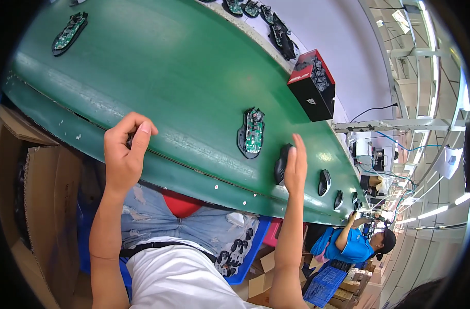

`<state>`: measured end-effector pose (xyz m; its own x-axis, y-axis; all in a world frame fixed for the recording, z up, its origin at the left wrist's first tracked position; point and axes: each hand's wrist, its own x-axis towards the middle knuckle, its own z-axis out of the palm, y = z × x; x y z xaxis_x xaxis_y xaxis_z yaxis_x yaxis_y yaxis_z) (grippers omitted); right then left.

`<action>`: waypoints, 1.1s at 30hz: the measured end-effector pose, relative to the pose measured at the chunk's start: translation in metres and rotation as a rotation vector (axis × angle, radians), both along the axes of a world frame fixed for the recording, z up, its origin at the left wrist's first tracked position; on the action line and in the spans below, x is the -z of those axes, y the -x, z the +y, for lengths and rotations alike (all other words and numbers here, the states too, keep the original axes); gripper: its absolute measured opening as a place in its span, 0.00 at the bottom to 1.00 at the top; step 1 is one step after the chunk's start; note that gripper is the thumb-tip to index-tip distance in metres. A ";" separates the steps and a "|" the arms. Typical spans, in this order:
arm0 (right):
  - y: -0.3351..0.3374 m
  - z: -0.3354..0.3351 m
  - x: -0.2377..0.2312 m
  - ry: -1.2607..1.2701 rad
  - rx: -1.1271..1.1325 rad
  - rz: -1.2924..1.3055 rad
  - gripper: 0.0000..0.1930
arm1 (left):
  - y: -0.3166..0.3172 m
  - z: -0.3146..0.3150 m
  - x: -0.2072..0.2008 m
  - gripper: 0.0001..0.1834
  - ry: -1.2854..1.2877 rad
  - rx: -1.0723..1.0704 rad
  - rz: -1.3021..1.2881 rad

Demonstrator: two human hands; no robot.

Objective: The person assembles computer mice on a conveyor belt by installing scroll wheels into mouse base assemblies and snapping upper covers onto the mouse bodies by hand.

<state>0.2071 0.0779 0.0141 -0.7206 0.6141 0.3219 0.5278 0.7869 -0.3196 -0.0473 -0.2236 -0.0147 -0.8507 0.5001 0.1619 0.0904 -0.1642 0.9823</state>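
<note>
My left hand (126,154) is above the near edge of the green conveyor belt (157,67), its fingers curled and thumb against them. A small dark bit shows inside the curl, too hidden to name. My right hand (295,167) has its fingers stretched out, seen edge-on, right beside a black computer mouse (282,165); whether they touch I cannot tell. Between my hands, nearer the right one, lies an opened mouse base (253,139) with a green circuit board. Another such mouse base (70,33) lies at the far left of the belt.
A black and red box (311,90) of small dark parts stands on the belt's far edge, near several circuit-board mouse bases (251,9). Further right lie closed mice (324,183). A blue bin (263,229) is at my lap, cardboard boxes (55,206) at left. A co-worker (350,244) works at right.
</note>
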 end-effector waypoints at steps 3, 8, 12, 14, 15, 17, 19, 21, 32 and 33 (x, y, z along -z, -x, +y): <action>0.003 -0.004 0.005 0.061 0.020 0.093 0.17 | 0.000 0.000 -0.002 0.13 -0.021 -0.021 0.002; -0.007 0.005 0.013 0.154 -0.003 0.224 0.17 | -0.001 0.003 0.000 0.11 -0.068 -0.047 -0.048; -0.018 0.010 0.014 0.291 0.164 0.424 0.18 | 0.002 -0.004 0.006 0.09 -0.060 0.002 -0.039; -0.019 0.010 0.025 0.267 0.140 0.337 0.21 | 0.003 0.000 0.001 0.09 -0.018 0.045 -0.004; -0.018 0.011 0.030 0.228 0.146 0.251 0.22 | 0.003 0.001 0.002 0.10 -0.008 0.032 0.033; -0.003 0.006 0.025 0.238 0.147 0.283 0.22 | 0.003 -0.002 0.004 0.10 -0.013 0.028 -0.006; 0.001 0.007 0.019 0.192 0.098 0.265 0.22 | 0.005 0.002 0.003 0.10 -0.050 -0.008 -0.015; -0.010 0.013 0.021 0.244 0.107 0.315 0.22 | 0.003 0.009 0.002 0.10 -0.056 0.008 0.000; 0.019 -0.080 -0.023 0.042 -0.112 0.537 0.15 | -0.011 0.012 0.003 0.16 0.005 0.282 -0.215; 0.029 -0.107 -0.030 0.147 -0.224 0.541 0.15 | -0.023 0.020 0.007 0.20 -0.044 0.330 -0.239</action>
